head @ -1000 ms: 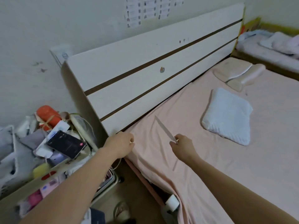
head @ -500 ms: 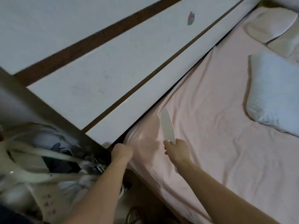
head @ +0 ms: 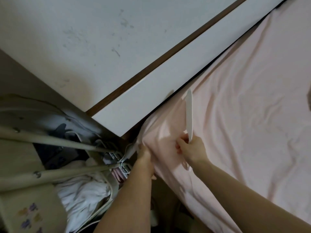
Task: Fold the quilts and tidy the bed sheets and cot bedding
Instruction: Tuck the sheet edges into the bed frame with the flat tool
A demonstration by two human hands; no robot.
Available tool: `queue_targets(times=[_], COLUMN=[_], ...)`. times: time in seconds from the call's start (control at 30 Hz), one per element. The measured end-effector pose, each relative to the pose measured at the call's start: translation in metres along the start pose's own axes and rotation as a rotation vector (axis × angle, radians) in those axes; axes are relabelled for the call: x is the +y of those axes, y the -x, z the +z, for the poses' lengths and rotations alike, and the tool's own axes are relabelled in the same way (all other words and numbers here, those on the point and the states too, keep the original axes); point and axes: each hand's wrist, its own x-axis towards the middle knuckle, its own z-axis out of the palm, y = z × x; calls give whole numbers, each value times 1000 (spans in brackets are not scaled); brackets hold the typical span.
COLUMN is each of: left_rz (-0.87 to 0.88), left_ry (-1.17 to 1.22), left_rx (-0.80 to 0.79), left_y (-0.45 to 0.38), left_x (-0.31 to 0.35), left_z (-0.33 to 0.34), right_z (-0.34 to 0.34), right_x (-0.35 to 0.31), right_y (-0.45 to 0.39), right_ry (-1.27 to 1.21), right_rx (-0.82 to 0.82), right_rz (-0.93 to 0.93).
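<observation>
A pale pink bed sheet (head: 249, 125) covers the mattress, wrinkled near its head corner. My left hand (head: 145, 153) grips the bunched sheet at that corner, just below the end of the headboard. My right hand (head: 191, 149) holds a flat white paddle-shaped tool (head: 189, 113), whose tip points up toward the gap between mattress and headboard. The fingers of that hand also touch the sheet. The pillows are out of view.
The white headboard (head: 134, 52) with a brown stripe runs diagonally across the top. Left of the bed stands a cluttered stand with cream bars (head: 50, 140), cables and a white cloth bundle (head: 84, 195). A dark narrow gap lies between the stand and the bed.
The view has dropped and closed in on the bed corner. My left hand has pulled the sheet corner down, and the white tool has moved toward the headboard gap.
</observation>
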Motion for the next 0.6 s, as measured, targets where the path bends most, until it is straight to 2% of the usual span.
queue_targets(times=[0.07, 0.13, 0.2, 0.3, 0.5, 0.6], left_rz=[113, 183, 213, 227, 425, 517], left_ry=[14, 28, 26, 12, 242, 389], left_rx=[7, 101, 196, 216, 309, 375], left_y=[-3, -2, 1, 12, 37, 48], left_x=[0, 4, 13, 28, 45, 48], left_z=[-2, -8, -16, -18, -12, -5], right_z=[-3, -4, -2, 6, 13, 16], right_x=[-3, -6, -10, -20, -35, -27], right_y=[-1, -2, -3, 0, 5, 16], right_ry=[0, 15, 22, 16, 110, 161], right_rx=[-10, -15, -16, -10, 19, -90], right_rz=[9, 16, 13, 21, 4, -15])
